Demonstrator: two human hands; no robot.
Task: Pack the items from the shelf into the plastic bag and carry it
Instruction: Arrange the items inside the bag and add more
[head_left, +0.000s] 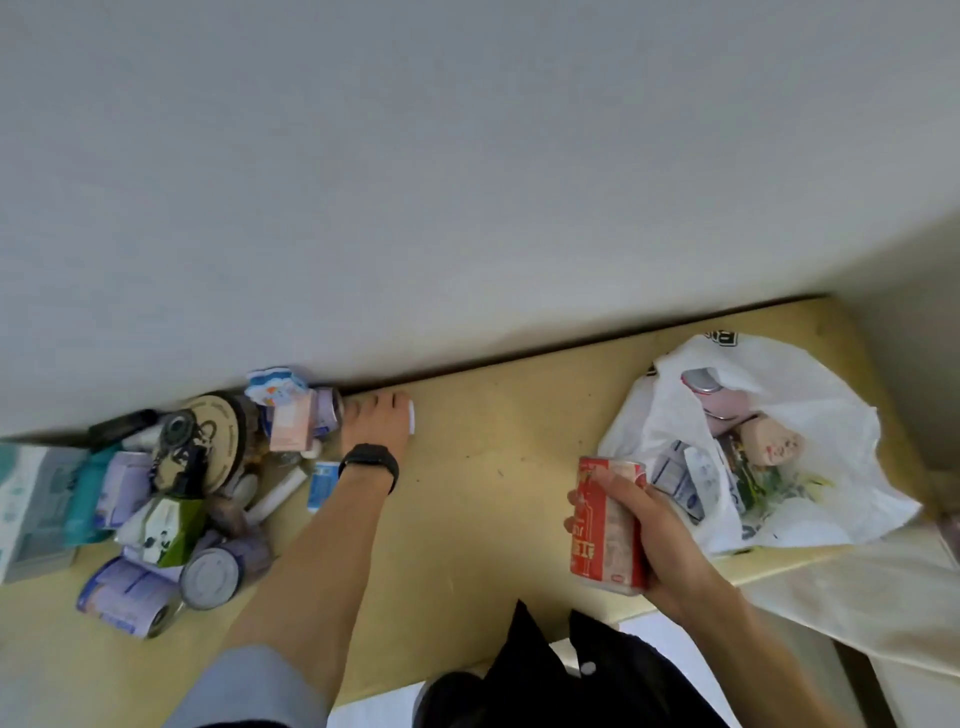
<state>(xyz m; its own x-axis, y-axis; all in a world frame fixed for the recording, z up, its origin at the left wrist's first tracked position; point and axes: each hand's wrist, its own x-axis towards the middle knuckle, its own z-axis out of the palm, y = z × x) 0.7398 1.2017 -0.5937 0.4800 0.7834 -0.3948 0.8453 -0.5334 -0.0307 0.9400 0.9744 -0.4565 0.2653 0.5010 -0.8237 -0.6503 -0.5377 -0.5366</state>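
Fingers (615, 482) of the right hand (654, 535) are wrapping a red-and-white cylindrical drink can (602, 540), just left of the crumpled white plastic bag (831, 415) lying open on the pale wooden shelf (493, 467). The left hand (376, 423) is reaching to the wall beside a heap of cans and cartons (171, 493), covering a small white item (411, 415); whether it is gripping, I can't tell.

a plain grey-white wall (467, 182) fills the view from 9 through 12 to 3 o'clock, softly and evenly lit. below it a pale yellow wooden shelf (483, 467) runs from 8 to 2 o'clock, with a thin dark gap (571, 345) along its back edge. a second wall (914, 332) closes the corner at 3 o'clock. a cream surface (857, 597) lies lower at 4 o'clock, and white floor (379, 709) shows at 6.
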